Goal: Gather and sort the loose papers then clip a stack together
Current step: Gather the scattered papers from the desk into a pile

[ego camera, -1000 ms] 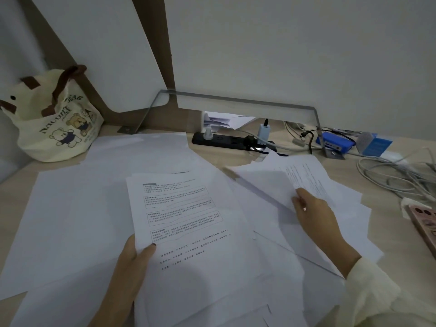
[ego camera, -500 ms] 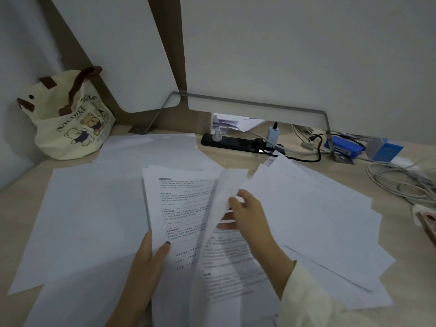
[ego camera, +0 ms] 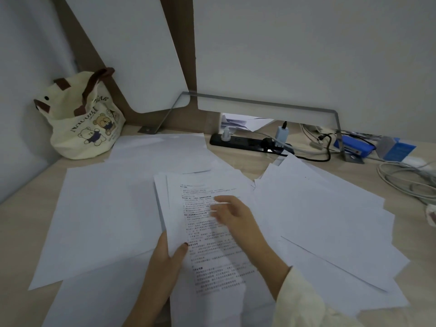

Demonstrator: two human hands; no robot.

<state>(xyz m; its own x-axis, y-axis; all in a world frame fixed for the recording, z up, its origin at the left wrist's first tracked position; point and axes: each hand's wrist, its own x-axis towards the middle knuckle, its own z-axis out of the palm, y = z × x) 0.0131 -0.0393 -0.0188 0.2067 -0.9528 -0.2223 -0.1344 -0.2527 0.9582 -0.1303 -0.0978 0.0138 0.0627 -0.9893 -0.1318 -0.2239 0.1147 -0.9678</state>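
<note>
- A small stack of printed pages (ego camera: 212, 223) is being held near the middle of the desk (ego camera: 236, 159), with its lower left edge being pinched by the left hand (ego camera: 165, 260), thumb on top and fingers hidden beneath.
- The right hand (ego camera: 232, 217) is being laid open and flat across the top printed page; its fingertips are blurred, so it cannot be told whether they are pressing or only brushing the sheet.
- Nothing is being gripped by the right hand; the left is being kept closed on the stack.
- The step in hand is judged to be the squaring of a page onto the stack. It is best done by the sheet being slid until its edges are meeting those below, while the pinch is being kept firm so the lower pages are not being fanned out.
- Blank sheets (ego camera: 103, 218) are being left loose to the left, and an overlapping spread of more loose sheets (ego camera: 325, 223) to the right; these are being judged as yet to be gathered.
- The paper is thin, smooth and limp, and is slipping easily over the pale wood-grain desk.
- A soft cloth tote bag (ego camera: 82, 121) is slumping in the corner; a black power strip (ego camera: 245, 143) is lying at the back.
- No clip is being made out with certainty.
</note>
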